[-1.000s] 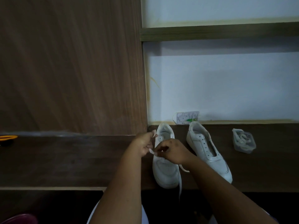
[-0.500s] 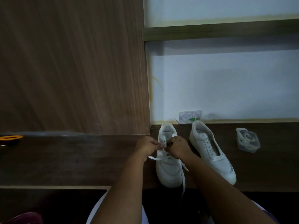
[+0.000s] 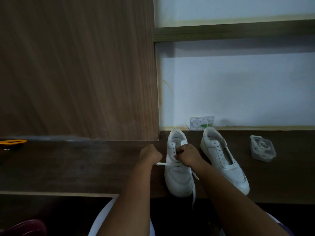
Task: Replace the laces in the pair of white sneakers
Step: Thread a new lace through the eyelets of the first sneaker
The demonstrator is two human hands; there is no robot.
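Two white sneakers stand on the dark wooden desk (image 3: 68,167) with their toes toward the person. The left sneaker (image 3: 178,176) sits straight, its heel near the wall; the right sneaker (image 3: 223,160) lies just beside it, angled outward and showing no lace. Both hands are at the left sneaker. The left hand (image 3: 150,154) is curled into a fist just beside the shoe's left edge, and one end of a white lace (image 3: 162,163) sticks out beneath it; whether it actually grips that end cannot be told. The right hand (image 3: 186,155) rests over the eyelet rows with fingers curled, pinching at the lace there. Another length of lace trails off the toe over the desk's front edge. A clear plastic container (image 3: 262,149) holding coiled laces sits well apart to the right.
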